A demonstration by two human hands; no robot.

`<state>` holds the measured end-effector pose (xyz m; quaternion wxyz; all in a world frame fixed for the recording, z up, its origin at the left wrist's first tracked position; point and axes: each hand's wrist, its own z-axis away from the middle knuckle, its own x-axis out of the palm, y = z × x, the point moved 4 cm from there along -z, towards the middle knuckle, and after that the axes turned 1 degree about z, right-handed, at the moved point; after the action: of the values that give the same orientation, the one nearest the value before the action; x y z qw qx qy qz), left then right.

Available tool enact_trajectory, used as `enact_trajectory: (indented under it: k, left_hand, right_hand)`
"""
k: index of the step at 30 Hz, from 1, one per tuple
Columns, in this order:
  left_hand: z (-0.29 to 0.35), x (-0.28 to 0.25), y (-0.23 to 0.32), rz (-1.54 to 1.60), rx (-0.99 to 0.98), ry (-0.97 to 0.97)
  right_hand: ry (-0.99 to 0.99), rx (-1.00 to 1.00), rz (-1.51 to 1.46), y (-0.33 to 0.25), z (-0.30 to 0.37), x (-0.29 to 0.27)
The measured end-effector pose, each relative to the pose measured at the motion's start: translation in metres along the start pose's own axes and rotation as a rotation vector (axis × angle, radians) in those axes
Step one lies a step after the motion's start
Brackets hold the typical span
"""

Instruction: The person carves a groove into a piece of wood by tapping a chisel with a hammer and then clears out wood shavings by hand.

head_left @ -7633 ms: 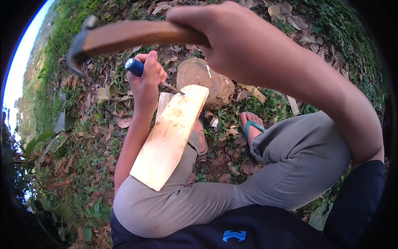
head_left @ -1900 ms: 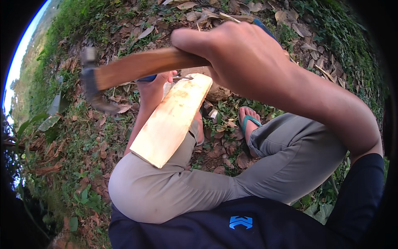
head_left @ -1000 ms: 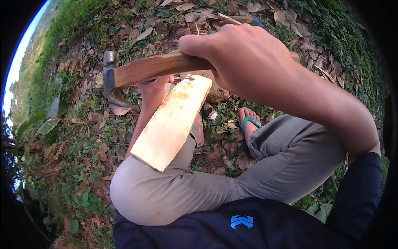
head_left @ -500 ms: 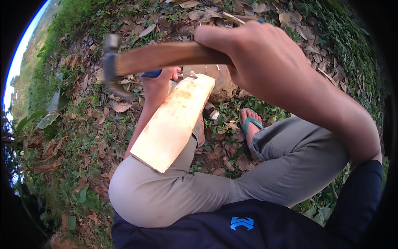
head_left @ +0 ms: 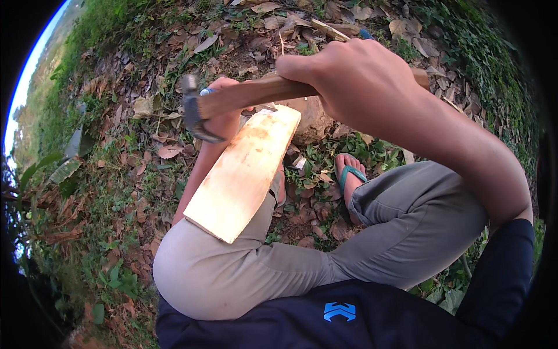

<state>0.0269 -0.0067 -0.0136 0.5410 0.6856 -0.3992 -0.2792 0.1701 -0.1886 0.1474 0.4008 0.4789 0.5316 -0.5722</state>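
My right hand (head_left: 360, 72) is closed around the wooden handle of a claw hammer (head_left: 247, 96). The hammer head hangs in the air to the left, beside my left hand (head_left: 225, 123), and its handle hides part of that hand. My left hand is wrapped round a blue-handled chisel (head_left: 205, 92), whose metal blade meets the far end of a pale wooden board (head_left: 247, 168). The board slopes from my left knee toward a stone (head_left: 311, 119), its top face marked with brownish patches. Shavings curl up at its far end.
Dry leaves (head_left: 168, 151) and low green plants cover the ground all round. A sandalled foot (head_left: 351, 174) stands right of the stone. Beyond my right hand lie wood pieces (head_left: 330, 29) and a blue object (head_left: 365, 34). A small wood chip (head_left: 299, 162) lies near the stone.
The hammer head has moved to the right and slightly down, closer to my left hand. My left hand's top now shows above the hammer handle. The board has barely moved.
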Motion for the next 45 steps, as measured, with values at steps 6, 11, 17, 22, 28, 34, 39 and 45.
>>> enact_trajectory:
  k: [6,11,17,22,28,34,39,45]
  left_hand:
    - [0.000,0.010,0.011,-0.059,-0.007,0.072]
    - [-0.015,-0.010,0.049,0.024,0.202,0.298]
    - [-0.025,-0.010,0.052,0.191,0.039,0.412]
    - [-0.030,-0.004,0.046,0.267,-0.007,0.285]
    - [-0.061,0.009,0.026,0.222,-0.182,0.271]
    - [-0.101,0.020,0.004,0.101,-0.422,0.144]
    - [-0.108,0.034,0.006,0.041,-0.487,0.139]
    - [-0.112,0.038,0.001,0.090,-0.466,0.162]
  right_hand:
    - [0.231,-0.056,-0.177,0.002,0.006,-0.005]
    - [0.352,0.008,-0.226,0.004,-0.005,-0.017]
    - [0.255,0.093,-0.267,0.024,-0.003,-0.005]
    - [0.171,0.087,-0.280,0.026,-0.010,-0.001]
    - [0.171,0.118,-0.291,0.033,-0.009,0.004]
    - [0.048,0.183,-0.443,0.035,-0.004,-0.031]
    - [0.038,0.205,-0.458,0.049,-0.006,-0.033]
    - [-0.107,0.465,-0.462,0.058,-0.021,-0.023]
